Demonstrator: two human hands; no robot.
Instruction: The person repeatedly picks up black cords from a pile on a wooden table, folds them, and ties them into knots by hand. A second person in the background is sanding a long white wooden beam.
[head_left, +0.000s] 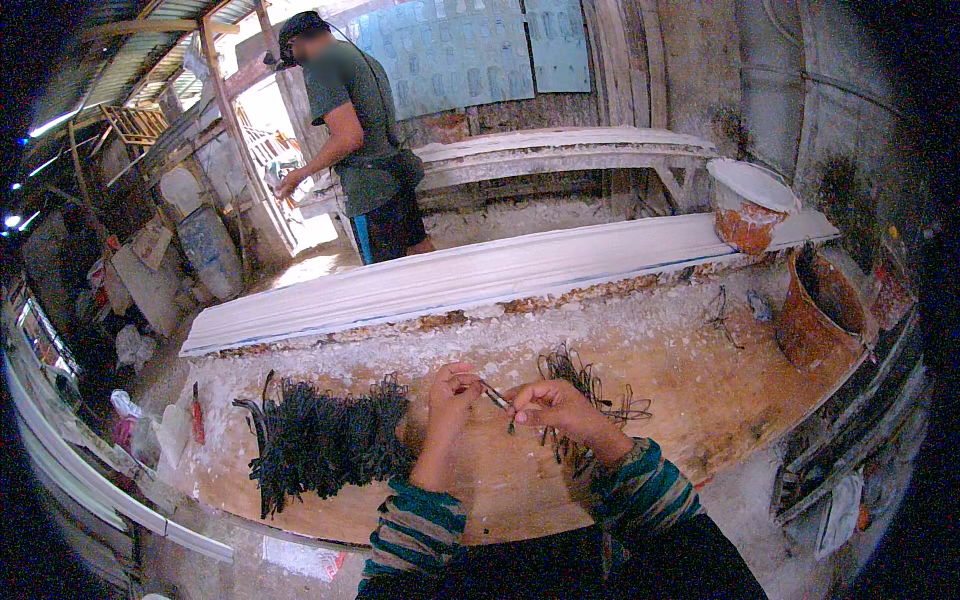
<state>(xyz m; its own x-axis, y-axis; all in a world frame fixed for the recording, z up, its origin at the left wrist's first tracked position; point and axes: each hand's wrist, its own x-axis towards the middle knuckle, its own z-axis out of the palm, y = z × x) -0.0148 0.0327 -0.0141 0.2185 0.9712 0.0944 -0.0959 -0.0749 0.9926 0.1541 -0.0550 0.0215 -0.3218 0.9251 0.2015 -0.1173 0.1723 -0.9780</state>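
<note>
In front of me, over the wooden board (640, 440), my left hand (455, 395) and my right hand (562, 410) are close together. Both pinch a short, slim, stick-like piece (495, 396) with a pale middle and dark parts; its exact kind is too small to make out. To the left of my left hand lies a thick row of black, looped, cord-like strands (330, 435), laid side by side. A smaller, looser heap of similar black strands (575, 375) lies under and behind my right hand, which partly hides it.
A long white moulding (450, 270) runs across behind the board. A rusty-stained bucket (815, 310) and a white-rimmed, stained bucket (748, 215) stand at the right. A red-handled tool (197, 415) lies at the left edge. Another person (355, 130) stands beyond the moulding.
</note>
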